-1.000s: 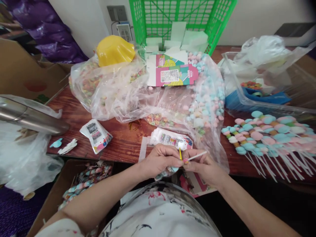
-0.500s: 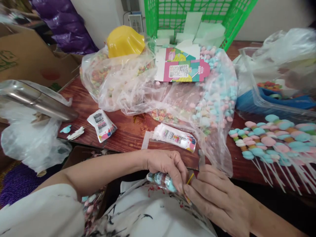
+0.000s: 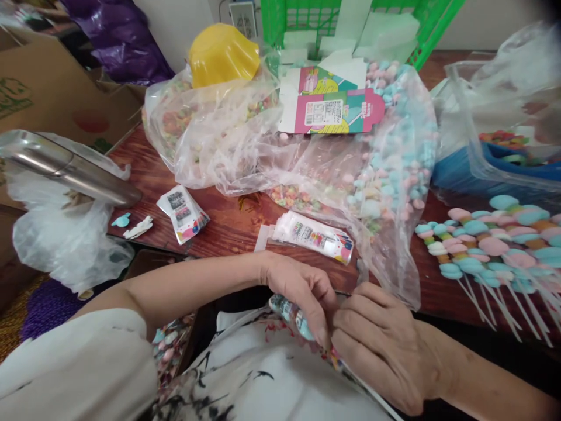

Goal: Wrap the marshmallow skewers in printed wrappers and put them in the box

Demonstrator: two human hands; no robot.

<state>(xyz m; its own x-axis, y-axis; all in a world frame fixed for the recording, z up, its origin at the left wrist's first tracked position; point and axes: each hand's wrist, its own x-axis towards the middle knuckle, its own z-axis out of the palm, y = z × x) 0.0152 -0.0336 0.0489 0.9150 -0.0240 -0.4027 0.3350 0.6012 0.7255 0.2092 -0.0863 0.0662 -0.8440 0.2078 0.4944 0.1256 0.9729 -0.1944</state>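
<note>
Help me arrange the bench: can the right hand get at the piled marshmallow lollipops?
Likely yes: nothing visible bars the right hand from the piled marshmallow lollipops, though it holds a wrapped lollipop.

Top (image 3: 307,386): white, printed with thin black brush-like strokes (image 3: 265,375) and small red sprigs (image 3: 280,331) toward the far edge
Left sleeve (image 3: 100,356): white, loose, softly creased, ending near the elbow
Forearms (image 3: 197,285): bare
Left hand (image 3: 302,289): bare
Right hand (image 3: 383,345): bare
</note>
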